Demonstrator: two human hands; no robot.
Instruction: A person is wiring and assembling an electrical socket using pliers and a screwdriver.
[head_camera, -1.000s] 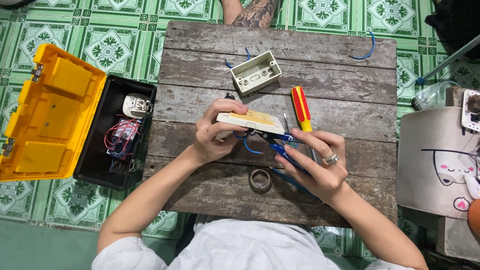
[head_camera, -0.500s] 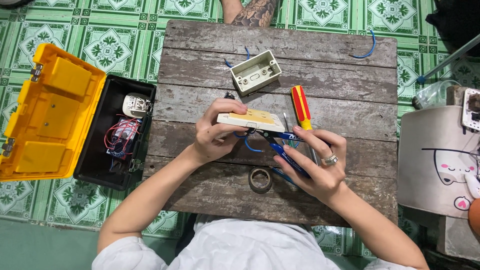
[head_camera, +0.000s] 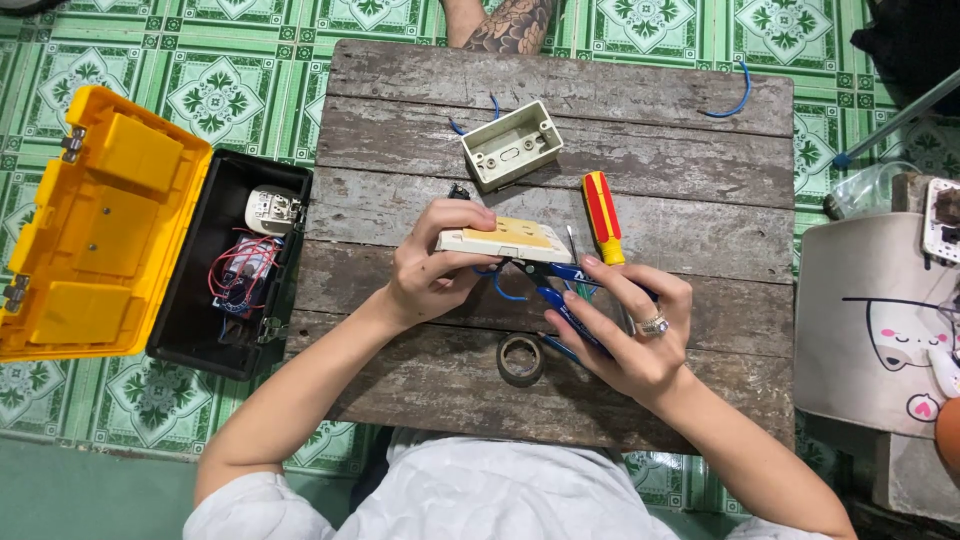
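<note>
- Over the middle of the wooden table (head_camera: 400, 215), your left hand (head_camera: 430, 275) pinches the socket plate (head_camera: 505, 240): thumb under its near edge, fingers curled over its left end, closed on it.
- Plate's long axis runs left-right across the table, tilted a little down to the right; yellowed back faces up.
- Just right of the plate and slightly toward you, your right hand (head_camera: 625, 335) is closed around the blue-handled pliers (head_camera: 560, 300).
- Pliers' long axis runs diagonally from your right palm up-left, with the nose ending under the plate's near right corner; whether the nose is shut on a wire, you cannot tell.
- A short blue wire (head_camera: 497, 288) loops out just below the plate, between your two hands and touching or nearly touching the pliers' nose.
- So the working point lies up-left of your right fingers and right of your left thumb; the right hand holds the tool, the left is nearer the plate.
- The red-and-yellow screwdriver (head_camera: 603, 215) lies just right of the plate, handle pointing away from you, untouched.
- The pale back box (head_camera: 512, 145) sits beyond the plate, open side up, apart from both hands.
- The tape roll (head_camera: 521, 358) lies flat on your side of the plate, between your forearms.
- The yellow toolbox (head_camera: 110, 225) stands open well left of the plate, off the table.
</note>
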